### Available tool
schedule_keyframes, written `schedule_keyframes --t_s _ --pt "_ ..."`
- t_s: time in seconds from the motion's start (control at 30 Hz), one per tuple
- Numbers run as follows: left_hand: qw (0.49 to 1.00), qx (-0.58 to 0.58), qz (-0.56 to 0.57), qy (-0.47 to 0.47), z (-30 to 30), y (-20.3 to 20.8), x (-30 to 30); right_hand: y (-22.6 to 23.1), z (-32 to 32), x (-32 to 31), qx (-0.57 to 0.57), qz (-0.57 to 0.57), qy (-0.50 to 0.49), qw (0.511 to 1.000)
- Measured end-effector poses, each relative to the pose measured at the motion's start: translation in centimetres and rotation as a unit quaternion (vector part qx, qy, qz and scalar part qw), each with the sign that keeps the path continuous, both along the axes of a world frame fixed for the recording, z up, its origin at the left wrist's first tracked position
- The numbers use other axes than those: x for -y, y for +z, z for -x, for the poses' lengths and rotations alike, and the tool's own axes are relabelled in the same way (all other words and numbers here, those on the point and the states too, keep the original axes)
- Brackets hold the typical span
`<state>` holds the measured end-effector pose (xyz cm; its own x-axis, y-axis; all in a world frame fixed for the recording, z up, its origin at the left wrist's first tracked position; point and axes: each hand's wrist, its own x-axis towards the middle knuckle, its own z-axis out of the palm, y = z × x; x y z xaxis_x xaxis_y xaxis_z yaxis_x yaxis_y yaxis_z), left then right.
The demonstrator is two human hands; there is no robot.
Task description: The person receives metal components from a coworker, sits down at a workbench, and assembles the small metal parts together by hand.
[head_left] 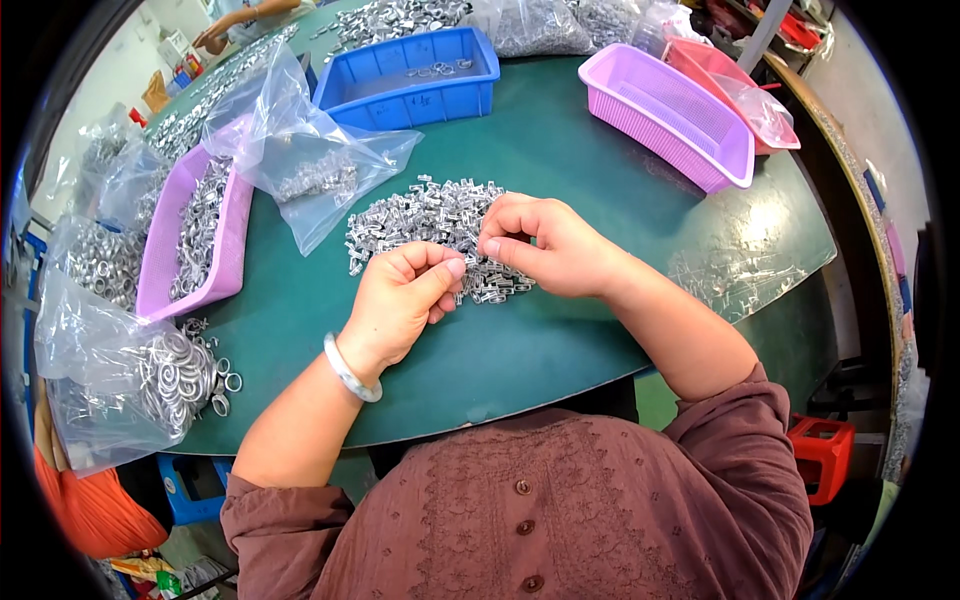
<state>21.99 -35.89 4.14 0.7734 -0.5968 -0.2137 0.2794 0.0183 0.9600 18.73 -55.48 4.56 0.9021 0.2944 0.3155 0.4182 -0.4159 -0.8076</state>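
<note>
A heap of small silver metal buckle-like pieces (410,215) lies on the green tabletop (480,365) in front of me. My left hand (405,295), with a pale bangle (345,370) on its wrist, is at the heap's near left edge. Its thumb and forefinger are pinched together, and what they hold is too small to make out. My right hand (550,245) hovers over the heap's right side, thumb and fingertips closed in a pinch. Whatever sits between those fingertips is hidden too.
A blue tray (405,105) with a few rings stands beyond the heap. Left are a pink basket (215,275) of metal pieces and a clear bag (75,370) spilling rings (180,380). A purple basket (670,115) stands far right. Another person's hand (225,28) shows at far left.
</note>
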Motion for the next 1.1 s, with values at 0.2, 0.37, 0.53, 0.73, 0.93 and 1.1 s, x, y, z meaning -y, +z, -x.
schedule_keyframes --t_s 0.2,0.37,0.53,0.73,0.93,1.1 --pt "1.000 0.012 0.019 0.005 -0.1 -0.1 -0.1 0.3 0.1 0.1 0.002 0.022 -0.011 1.000" --pt "0.999 0.024 0.027 0.003 0.0 0.0 0.0 0.1 0.0 0.4 0.090 0.095 -0.037 0.991" --pt "0.999 0.014 0.036 0.005 -0.1 -0.1 0.0 0.3 0.0 0.5 0.122 0.110 -0.058 0.985" --pt "0.993 -0.092 0.071 0.005 -0.8 -0.2 -0.4 0.5 0.1 0.7 0.101 0.126 -0.026 0.987" --pt "0.986 -0.141 0.090 -0.006 -1.1 -0.3 -0.6 0.6 0.2 0.6 0.086 0.123 -0.026 0.988" --pt "0.982 -0.146 0.120 0.005 -1.1 -0.2 -0.5 0.6 0.1 0.8 0.100 0.126 -0.029 0.987"
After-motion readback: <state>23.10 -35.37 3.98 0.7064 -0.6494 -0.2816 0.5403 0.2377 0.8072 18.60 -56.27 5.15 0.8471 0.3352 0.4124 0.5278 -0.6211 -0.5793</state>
